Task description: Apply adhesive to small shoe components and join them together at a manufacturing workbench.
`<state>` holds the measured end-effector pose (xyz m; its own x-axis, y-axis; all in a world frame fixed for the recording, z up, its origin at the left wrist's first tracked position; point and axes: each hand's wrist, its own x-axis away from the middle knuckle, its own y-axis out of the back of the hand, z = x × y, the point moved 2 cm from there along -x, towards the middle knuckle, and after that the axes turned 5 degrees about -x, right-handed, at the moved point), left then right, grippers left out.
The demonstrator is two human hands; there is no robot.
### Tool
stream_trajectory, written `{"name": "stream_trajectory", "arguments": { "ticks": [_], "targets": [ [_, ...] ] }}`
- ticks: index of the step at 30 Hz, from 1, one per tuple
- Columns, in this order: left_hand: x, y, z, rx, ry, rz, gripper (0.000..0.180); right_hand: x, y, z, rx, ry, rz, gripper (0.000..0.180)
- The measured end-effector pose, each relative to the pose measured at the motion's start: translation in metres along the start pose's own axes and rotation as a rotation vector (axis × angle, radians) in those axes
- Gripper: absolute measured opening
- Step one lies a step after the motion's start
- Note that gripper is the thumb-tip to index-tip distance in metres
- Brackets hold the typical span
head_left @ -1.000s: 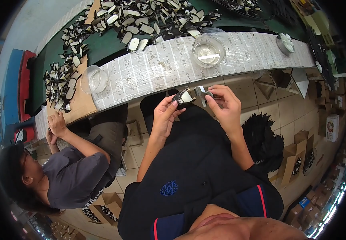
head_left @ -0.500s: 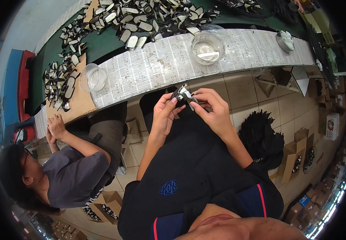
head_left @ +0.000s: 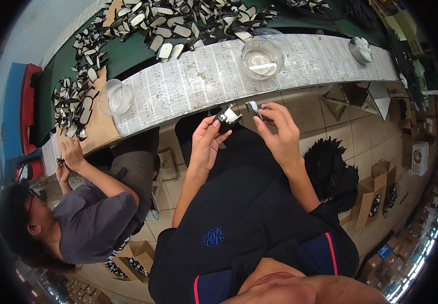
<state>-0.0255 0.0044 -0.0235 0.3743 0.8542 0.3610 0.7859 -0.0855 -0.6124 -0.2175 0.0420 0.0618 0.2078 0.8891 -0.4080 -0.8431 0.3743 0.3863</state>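
Pinched in the fingers of my left hand [head_left: 206,142] is a small black piece with a white inner face [head_left: 230,116], held just off the near edge of the bench. My right hand [head_left: 282,127] is closed on a small white-topped piece with a dark lower part [head_left: 252,107]; its exact kind is unclear, and the fingers hide some of it. A narrow gap separates the two held pieces. Beyond them, a round clear bowl [head_left: 281,60] stands on the paper-covered ledge [head_left: 191,83].
Many black pieces with pale oval faces [head_left: 181,31] cover the green bench top [head_left: 132,49]. A second clear bowl [head_left: 116,97] is near a cardboard sheet [head_left: 102,134]. At right is a cup of white material [head_left: 362,50]. A co-worker [head_left: 97,218] sits to my left.
My hands have drawn apart, so the white-topped piece in my right hand is now separate from the one in my left. The co-worker's hands have shifted slightly.
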Motion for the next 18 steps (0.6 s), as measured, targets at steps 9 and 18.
{"name": "stream_trajectory", "arguments": {
  "ticks": [9, 18],
  "targets": [
    [-0.001, -0.003, 0.001, -0.001, 0.001, 0.01, 0.022, 0.005, -0.013, 0.011, -0.204, -0.051, 0.123, 0.021],
    [0.0, -0.002, 0.0, -0.016, -0.001, -0.003, 0.021, -0.001, 0.001, -0.007, -0.038, -0.043, -0.025, 0.019]
  ]
}}
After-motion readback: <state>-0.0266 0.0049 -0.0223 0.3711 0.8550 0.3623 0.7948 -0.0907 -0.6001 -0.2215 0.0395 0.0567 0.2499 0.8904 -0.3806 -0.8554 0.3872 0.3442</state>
